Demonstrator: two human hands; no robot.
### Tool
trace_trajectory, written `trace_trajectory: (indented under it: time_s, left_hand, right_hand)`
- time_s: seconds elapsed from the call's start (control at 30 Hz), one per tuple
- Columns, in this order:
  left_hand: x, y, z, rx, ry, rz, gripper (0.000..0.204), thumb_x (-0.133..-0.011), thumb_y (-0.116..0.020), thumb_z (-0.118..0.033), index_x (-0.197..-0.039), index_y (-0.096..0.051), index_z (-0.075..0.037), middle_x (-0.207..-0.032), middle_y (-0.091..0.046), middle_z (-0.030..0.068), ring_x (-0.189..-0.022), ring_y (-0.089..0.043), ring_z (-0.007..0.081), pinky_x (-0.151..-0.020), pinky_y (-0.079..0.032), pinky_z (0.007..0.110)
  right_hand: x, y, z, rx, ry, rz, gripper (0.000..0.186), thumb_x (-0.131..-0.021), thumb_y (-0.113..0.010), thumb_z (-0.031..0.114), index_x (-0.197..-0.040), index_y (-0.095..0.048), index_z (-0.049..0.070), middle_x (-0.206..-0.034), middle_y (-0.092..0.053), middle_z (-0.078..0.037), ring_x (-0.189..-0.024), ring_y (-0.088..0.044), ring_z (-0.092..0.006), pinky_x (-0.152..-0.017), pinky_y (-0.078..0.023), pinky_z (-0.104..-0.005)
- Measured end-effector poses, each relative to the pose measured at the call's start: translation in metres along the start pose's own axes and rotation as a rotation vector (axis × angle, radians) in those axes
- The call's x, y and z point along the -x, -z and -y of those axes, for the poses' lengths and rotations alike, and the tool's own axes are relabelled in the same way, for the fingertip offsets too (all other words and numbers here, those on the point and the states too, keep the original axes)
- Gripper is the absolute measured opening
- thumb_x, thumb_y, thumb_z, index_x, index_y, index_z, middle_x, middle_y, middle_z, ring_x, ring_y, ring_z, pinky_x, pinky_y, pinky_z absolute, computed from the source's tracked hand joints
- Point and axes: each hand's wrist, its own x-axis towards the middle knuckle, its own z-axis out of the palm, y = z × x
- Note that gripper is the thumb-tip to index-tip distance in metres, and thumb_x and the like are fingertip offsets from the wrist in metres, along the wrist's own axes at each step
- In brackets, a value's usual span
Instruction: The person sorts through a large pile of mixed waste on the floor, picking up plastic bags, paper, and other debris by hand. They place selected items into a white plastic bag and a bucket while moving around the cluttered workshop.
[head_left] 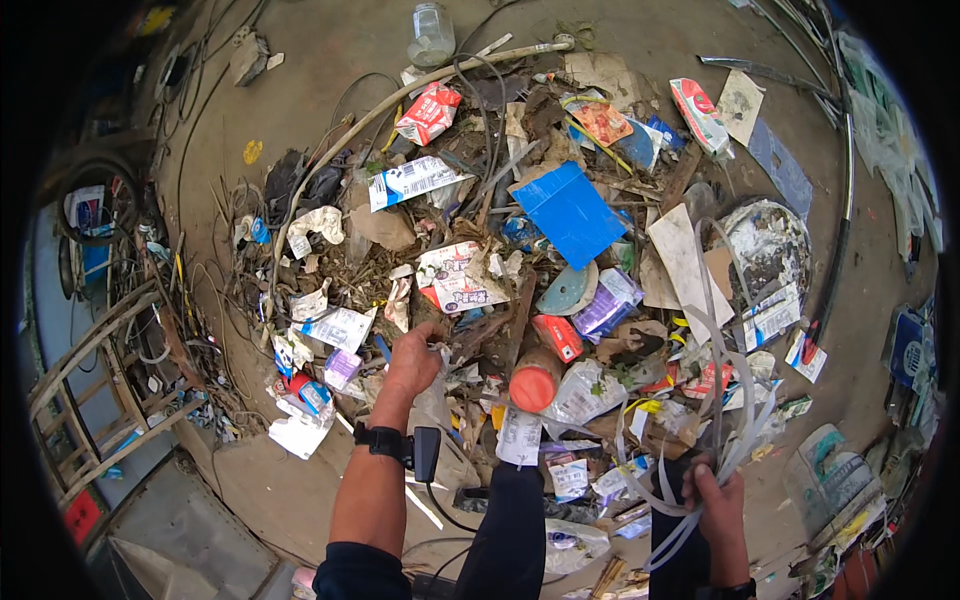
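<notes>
My right hand (716, 500) is closed around a loose bundle of pale plastic strapping (745, 410), whose loops arc up over the heap and hang below the fist. My left hand (412, 365) reaches down into the rubbish, its fingers curled and their tips partly hidden. Close under its wrist lies crumpled clear plastic film (432, 405); whether the fingers grip this cannot be made out. Just beyond is a flattened white and pink carton (455, 275). Between my arms are a jar with a red lid (534, 388) and a small red box (557, 338).
A blue board (570, 213) tops the mixed heap of cartons, wrappers and dirt. A long bent pole (365, 125) crosses its far left side. At the back stands a glass jar (432, 38). A wooden frame (100, 400) lies left, and a black tube (843, 230) curves along the right.
</notes>
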Motion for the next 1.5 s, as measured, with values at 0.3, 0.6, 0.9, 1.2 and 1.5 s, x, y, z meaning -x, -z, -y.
trace_trajectory:
  time_s: [0.3,0.6,0.9,1.2,1.5]
  left_hand:
    - [0.032,-0.039,-0.031,-0.266,-0.315,0.587,0.039,-0.071,-0.058,0.002,-0.102,-0.075,-0.014,-0.097,-0.071,0.0167,-0.094,-0.068,0.0332,-0.086,-0.053,0.04]
    - [0.014,-0.015,0.014,0.731,0.202,-0.239,0.034,-0.077,-0.064,0.0,-0.112,-0.067,0.001,-0.105,-0.071,0.0156,-0.091,-0.068,0.0253,-0.085,-0.052,0.036]
    - [0.019,-0.083,0.004,-0.204,0.183,-0.147,0.048,-0.072,-0.075,-0.019,-0.111,-0.055,0.0,-0.099,-0.065,0.0295,-0.099,-0.062,0.0474,-0.089,-0.048,0.051]
    - [0.014,-0.093,0.018,-0.248,0.346,0.143,0.063,-0.072,-0.079,-0.03,-0.122,-0.051,-0.003,-0.106,-0.067,0.0277,-0.101,-0.063,0.0459,-0.088,-0.051,0.048]
    - [0.019,-0.115,0.015,-0.154,0.286,-0.176,0.046,-0.069,-0.068,-0.001,-0.11,-0.047,0.0,-0.117,-0.052,0.0282,-0.101,-0.058,0.0476,-0.084,-0.05,0.05]
  right_hand:
    - [0.001,0.0,-0.007,-0.003,-0.02,0.013,0.016,-0.094,-0.063,0.014,-0.102,-0.061,0.0,-0.079,-0.065,-0.007,-0.056,-0.057,-0.0104,-0.049,-0.046,-0.0238]
    - [-0.001,0.001,-0.004,0.006,-0.016,0.013,0.017,-0.094,-0.063,0.014,-0.103,-0.061,0.0,-0.079,-0.065,-0.007,-0.056,-0.057,-0.0105,-0.049,-0.046,-0.0241]
    - [-0.002,0.003,-0.004,-0.015,-0.024,0.007,0.019,-0.094,-0.064,0.016,-0.104,-0.061,0.0,-0.08,-0.065,-0.008,-0.058,-0.058,-0.0111,-0.049,-0.046,-0.0244]
    - [-0.002,0.004,-0.001,-0.025,-0.021,0.014,0.02,-0.094,-0.064,0.016,-0.104,-0.061,0.0,-0.08,-0.065,-0.007,-0.058,-0.058,-0.0109,-0.05,-0.046,-0.0242]
    - [0.0,0.009,-0.002,-0.041,-0.008,0.013,0.02,-0.093,-0.064,0.015,-0.106,-0.061,-0.001,-0.081,-0.065,-0.009,-0.059,-0.06,-0.0125,-0.049,-0.048,-0.0248]
